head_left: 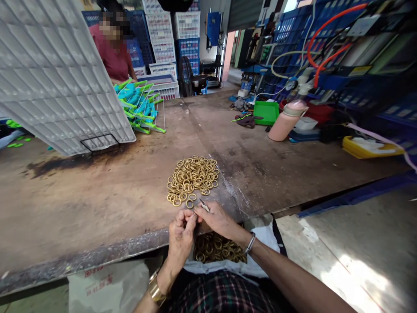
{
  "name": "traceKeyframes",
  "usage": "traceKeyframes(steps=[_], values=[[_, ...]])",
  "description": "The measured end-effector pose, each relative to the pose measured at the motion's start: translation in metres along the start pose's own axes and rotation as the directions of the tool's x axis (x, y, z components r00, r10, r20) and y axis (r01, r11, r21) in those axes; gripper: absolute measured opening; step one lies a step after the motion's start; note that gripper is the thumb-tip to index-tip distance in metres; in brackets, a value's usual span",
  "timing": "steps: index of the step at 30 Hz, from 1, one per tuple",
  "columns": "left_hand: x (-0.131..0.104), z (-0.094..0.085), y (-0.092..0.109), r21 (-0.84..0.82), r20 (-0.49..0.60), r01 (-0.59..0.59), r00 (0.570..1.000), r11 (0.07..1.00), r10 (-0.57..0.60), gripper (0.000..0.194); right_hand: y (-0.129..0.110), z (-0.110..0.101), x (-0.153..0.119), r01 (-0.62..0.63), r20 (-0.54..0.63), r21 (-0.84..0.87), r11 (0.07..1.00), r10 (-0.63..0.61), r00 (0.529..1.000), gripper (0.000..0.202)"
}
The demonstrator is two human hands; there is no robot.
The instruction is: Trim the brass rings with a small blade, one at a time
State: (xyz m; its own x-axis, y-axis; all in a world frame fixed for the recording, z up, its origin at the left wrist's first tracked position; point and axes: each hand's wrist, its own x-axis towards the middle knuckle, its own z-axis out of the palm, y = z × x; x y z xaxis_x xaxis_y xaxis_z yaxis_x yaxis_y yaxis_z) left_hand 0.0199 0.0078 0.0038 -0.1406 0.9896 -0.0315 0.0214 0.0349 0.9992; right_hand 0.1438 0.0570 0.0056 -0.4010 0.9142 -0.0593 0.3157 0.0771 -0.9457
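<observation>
A heap of brass rings [194,173] lies on the brown worktable [130,182], with a few loose ones at its near side. Just in front of it, my two hands meet at the table edge. My left hand [180,234] is closed, thumb and fingertips pinched on something small that the fingers hide. In my right hand [220,222], a slim metal tool with a pointed tip [204,205] is gripped, the tip toward the heap. Right fingertips touch the left ones. Below my wrists, a white-lined sack [264,239] holds many more brass rings [216,248].
A tall ribbed grey panel [65,78] leans on a black wire stand [100,143] at left. Behind it, a person [114,52] is near green and blue plastic frames [140,106]. At right stand a pink bottle [286,121], a green tray [266,112] and a yellow tray [368,148].
</observation>
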Motion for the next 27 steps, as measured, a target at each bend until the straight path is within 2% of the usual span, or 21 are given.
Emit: traceKeyframes(steps=[4, 7, 13, 21, 27], values=[[-0.0004, -0.0014, -0.0005, -0.095, 0.104, 0.188, 0.979, 0.978, -0.178, 0.024, 0.0040, 0.0006, -0.0001, 0.004, -0.024, -0.034, 0.999, -0.005, 1.000, 0.032], [-0.0006, -0.0015, -0.0011, -0.168, 0.170, 0.269, 0.956, 0.948, -0.241, 0.025, 0.0029, 0.0006, -0.0006, 0.009, -0.015, -0.042, 0.999, -0.010, 1.000, 0.032], [-0.0008, -0.0026, -0.0027, -0.247, 0.236, 0.324, 0.934, 0.913, -0.268, 0.025, 0.0020, 0.0015, -0.0001, 0.014, -0.012, -0.041, 0.999, -0.015, 1.000, 0.033], [0.0002, -0.0045, -0.0014, -0.411, 0.305, 0.395, 0.909, 0.822, -0.284, 0.019, 0.0058, -0.0003, -0.0010, -0.080, 0.085, 0.160, 0.984, 0.067, 0.994, 0.038], [-0.0012, -0.0043, -0.0014, -0.442, 0.296, 0.380, 0.917, 0.813, -0.268, 0.021, 0.0049, 0.0005, -0.0028, -0.100, 0.101, 0.233, 0.967, 0.078, 0.992, 0.038]])
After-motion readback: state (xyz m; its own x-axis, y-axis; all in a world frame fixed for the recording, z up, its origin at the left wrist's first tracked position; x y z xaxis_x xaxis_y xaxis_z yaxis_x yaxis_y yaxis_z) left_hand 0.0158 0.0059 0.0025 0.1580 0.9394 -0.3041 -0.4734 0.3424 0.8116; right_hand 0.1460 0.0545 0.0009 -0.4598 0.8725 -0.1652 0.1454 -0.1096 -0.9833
